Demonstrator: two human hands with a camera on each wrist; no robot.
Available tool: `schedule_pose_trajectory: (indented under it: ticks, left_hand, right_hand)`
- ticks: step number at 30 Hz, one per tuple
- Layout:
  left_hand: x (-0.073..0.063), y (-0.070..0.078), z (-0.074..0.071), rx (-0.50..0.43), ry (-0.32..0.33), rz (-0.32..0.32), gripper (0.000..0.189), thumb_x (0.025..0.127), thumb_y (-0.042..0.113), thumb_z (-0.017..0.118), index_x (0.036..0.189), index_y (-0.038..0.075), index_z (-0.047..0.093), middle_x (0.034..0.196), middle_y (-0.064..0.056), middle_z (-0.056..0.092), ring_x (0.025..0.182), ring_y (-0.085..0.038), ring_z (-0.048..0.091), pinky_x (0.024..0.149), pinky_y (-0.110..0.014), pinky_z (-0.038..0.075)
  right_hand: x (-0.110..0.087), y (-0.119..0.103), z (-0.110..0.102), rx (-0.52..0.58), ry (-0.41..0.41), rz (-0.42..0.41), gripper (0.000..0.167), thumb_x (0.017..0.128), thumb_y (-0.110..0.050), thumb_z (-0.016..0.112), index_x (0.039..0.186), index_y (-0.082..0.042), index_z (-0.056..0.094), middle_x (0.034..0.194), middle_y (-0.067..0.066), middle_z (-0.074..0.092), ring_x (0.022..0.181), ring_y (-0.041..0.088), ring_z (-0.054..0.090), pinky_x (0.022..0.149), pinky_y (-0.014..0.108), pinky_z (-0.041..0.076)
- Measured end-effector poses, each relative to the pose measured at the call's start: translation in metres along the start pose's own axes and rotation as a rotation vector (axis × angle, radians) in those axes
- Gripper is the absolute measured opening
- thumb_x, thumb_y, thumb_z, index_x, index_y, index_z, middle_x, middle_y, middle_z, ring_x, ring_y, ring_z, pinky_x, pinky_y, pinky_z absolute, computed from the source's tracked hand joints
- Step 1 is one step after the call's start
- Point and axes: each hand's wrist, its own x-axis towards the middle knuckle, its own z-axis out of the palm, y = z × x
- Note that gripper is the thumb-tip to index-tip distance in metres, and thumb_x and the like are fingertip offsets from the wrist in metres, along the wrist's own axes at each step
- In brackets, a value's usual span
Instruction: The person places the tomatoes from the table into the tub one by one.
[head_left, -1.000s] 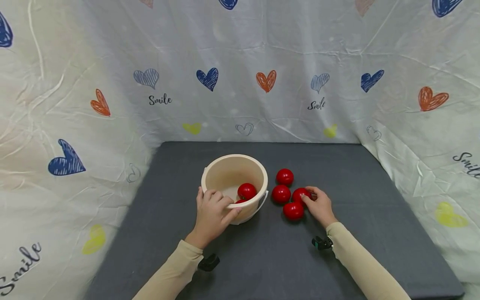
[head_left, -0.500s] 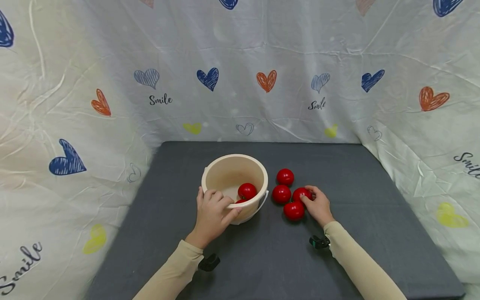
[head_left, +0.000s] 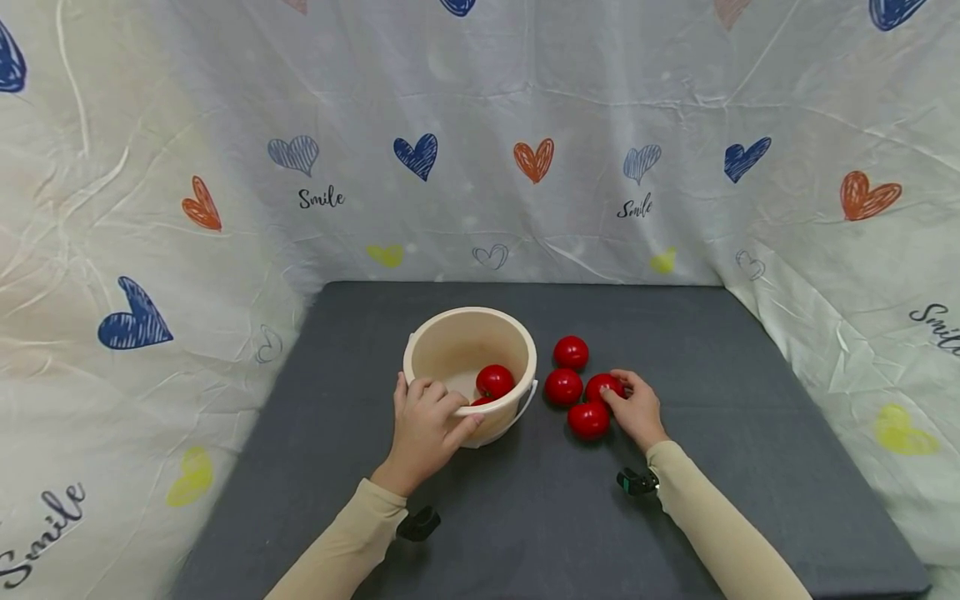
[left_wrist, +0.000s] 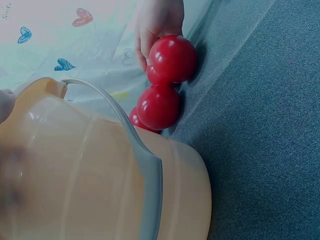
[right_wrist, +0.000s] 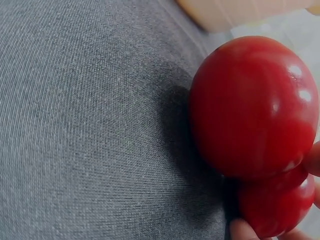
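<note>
While left fingers (head_left: pixel 432 395) grip bucket (head_left: pixel 450 352), red ball (head_left: pixel 600 387) lies between right fingers (head_left: pixel 627 379).

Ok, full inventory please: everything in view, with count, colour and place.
Bucket: 1, cream, on the table.
Handle: 1, pale, bucket's right side.
Balls inside: 2 visible, red, in the bucket.
Balls outside: 4, red, clustered right of the bucket.
Table: 1, dark grey, under the bucket.
Cloth: 1, whitish with hearts, behind and beside the table.
Wrist devices: 2, black, one per wrist.
Sleeves: 2, beige, both arms.
Left hand: 1, bare, gripping the bucket's rim.
Right hand: 1, bare, pinching the rightmost ball.
</note>
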Motion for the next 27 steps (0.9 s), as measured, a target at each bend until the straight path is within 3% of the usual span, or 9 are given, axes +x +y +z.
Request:
schedule_pose_trajectory:
  ticks: [13,20,27]
  left_hand:
    - [0.0,0.0,0.0,-0.008,-0.002,-0.004,0.061,0.1,0.067,0.041,0.084,0.016,0.071,0.082,-0.007,0.064,0.098,-0.034,0.056,0.102,-0.087,0.025]
    - [0.0,0.001,0.0,-0.005,0.008,-0.002,0.064,0.101,0.068,0.038,0.084,0.016,0.071,0.082,-0.008,0.063,0.098,-0.035,0.056,0.101,-0.088,0.026]
    - [0.0,0.001,0.0,-0.02,0.008,-0.005,0.061,0.1,0.067,0.041,0.084,0.016,0.07,0.081,-0.008,0.063,0.098,-0.035,0.056,0.101,-0.088,0.025]
  right_hand:
    - [0.008,-0.014,-0.004,0.06,0.078,-0.02,0.043,0.096,-0.023,0.065,0.136,-0.008,0.059,0.139,0.02,0.061,0.123,0.038,0.06,0.103,0.051,0.052]
    - [0.011,-0.048,-0.012,0.154,0.064,-0.082,0.044,0.096,-0.021,0.066,0.138,-0.009,0.059,0.141,0.017,0.059,0.129,0.036,0.058,0.108,0.051,0.05]
    - [0.001,-0.102,-0.014,0.199,0.031,-0.246,0.042,0.096,-0.018,0.067,0.137,-0.01,0.06,0.14,0.015,0.06,0.126,0.034,0.059,0.105,0.052,0.05]
